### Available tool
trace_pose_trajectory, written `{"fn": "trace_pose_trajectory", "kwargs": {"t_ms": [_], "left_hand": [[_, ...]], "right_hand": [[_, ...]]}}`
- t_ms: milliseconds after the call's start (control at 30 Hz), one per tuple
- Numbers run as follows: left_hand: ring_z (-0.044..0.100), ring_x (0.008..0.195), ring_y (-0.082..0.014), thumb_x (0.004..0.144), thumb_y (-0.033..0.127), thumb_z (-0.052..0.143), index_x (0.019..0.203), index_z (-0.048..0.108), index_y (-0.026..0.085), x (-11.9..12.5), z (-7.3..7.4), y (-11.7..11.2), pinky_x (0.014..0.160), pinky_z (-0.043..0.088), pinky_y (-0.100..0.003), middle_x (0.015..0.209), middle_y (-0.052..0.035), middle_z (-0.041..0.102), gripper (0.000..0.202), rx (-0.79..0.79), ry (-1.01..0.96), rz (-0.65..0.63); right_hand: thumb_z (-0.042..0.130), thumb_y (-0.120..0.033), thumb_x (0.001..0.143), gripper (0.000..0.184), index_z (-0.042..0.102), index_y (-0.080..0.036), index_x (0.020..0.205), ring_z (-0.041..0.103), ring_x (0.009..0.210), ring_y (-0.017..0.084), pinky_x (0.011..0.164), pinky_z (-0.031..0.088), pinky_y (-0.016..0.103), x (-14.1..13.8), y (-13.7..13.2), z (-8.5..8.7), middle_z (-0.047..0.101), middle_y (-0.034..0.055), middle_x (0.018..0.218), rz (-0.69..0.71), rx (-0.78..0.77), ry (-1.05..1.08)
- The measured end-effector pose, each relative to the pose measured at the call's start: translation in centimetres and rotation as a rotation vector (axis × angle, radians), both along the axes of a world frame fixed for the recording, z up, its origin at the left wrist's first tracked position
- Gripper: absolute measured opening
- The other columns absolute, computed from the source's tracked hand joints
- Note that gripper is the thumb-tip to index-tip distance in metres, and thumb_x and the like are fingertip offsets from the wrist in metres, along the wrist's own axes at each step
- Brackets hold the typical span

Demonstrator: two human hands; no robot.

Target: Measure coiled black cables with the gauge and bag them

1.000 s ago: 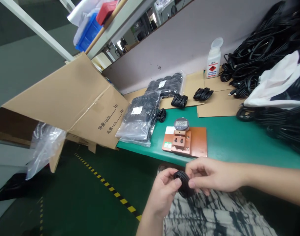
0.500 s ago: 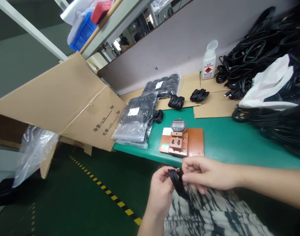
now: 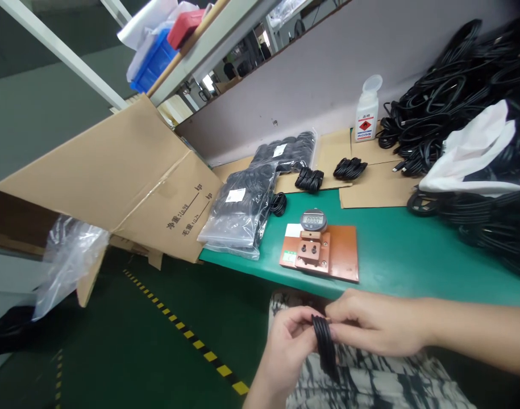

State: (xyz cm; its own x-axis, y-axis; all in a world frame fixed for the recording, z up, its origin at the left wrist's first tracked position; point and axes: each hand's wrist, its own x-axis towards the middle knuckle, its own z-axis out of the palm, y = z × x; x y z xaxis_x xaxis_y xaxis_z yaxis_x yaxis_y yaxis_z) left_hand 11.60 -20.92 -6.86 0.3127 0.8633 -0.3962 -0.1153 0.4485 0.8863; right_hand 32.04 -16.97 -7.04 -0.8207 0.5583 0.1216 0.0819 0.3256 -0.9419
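Observation:
A coiled black cable (image 3: 325, 346) is held over my lap, in front of the table edge. My left hand (image 3: 290, 346) closes on the coil from the left, thumb and fingers pinching it near its top. From the right, my right hand (image 3: 373, 321) has its fingers closed on the same bundle at its upper end. The fingers hide part of the cable there. Just beyond my hands, a gauge with a round digital display (image 3: 313, 220) and a copper-coloured block (image 3: 311, 250) stands on an orange-brown base plate (image 3: 344, 253).
Bagged cable coils (image 3: 238, 210) lie by an open cardboard box (image 3: 157, 187) at the left. Loose cable bundles (image 3: 310, 179) rest on cardboard. A white bottle (image 3: 366, 113) stands near a large heap of black cables (image 3: 447, 91) and a white bag (image 3: 477, 147).
Both hands and the cable coil appear lower and slightly further right in the view. The right hand's fingers have closed in against the coil. The camera has shifted slightly.

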Motion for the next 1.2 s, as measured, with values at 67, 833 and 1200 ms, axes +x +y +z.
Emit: {"fn": "trace_pose_trajectory", "kwargs": {"t_ms": [67,833,1200], "left_hand": [[0.062,0.065,-0.0142,0.076,0.027,0.078,0.087,0.075,0.014,-0.1,0.1,-0.2,0.058,0.051,-0.022,0.074,-0.0051,0.069,0.017,0.022,0.02,-0.028],[0.065,0.088,-0.0254,0.073,0.053,0.074,0.133,0.051,0.027,0.0,0.8,-1.3,0.072,0.054,-0.035,0.112,-0.0099,0.058,0.069,0.115,-0.072,-0.085],[0.064,0.107,-0.0341,0.055,0.032,0.092,0.125,0.051,0.021,2.0,1.0,-2.0,0.096,0.048,-0.04,0.114,-0.0136,0.068,0.082,0.272,0.217,-0.089]], "right_hand": [[0.047,-0.03,0.097,0.031,0.046,-0.018,0.068,0.038,0.053,0.009,0.052,0.032,0.022,-0.1,-0.1,-0.3,0.042,-0.0049,0.061,-0.02,0.015,-0.018],[0.042,-0.03,0.097,0.034,0.055,-0.016,0.069,0.046,0.052,0.01,0.051,0.037,0.019,-0.2,0.0,0.6,0.053,-0.002,0.06,-0.001,-0.266,0.076],[0.048,-0.049,0.094,0.04,0.048,-0.018,0.069,0.043,0.047,0.01,0.046,0.032,0.019,-0.4,-0.4,-0.2,0.048,-0.0031,0.055,-0.084,-0.463,-0.037]]}}
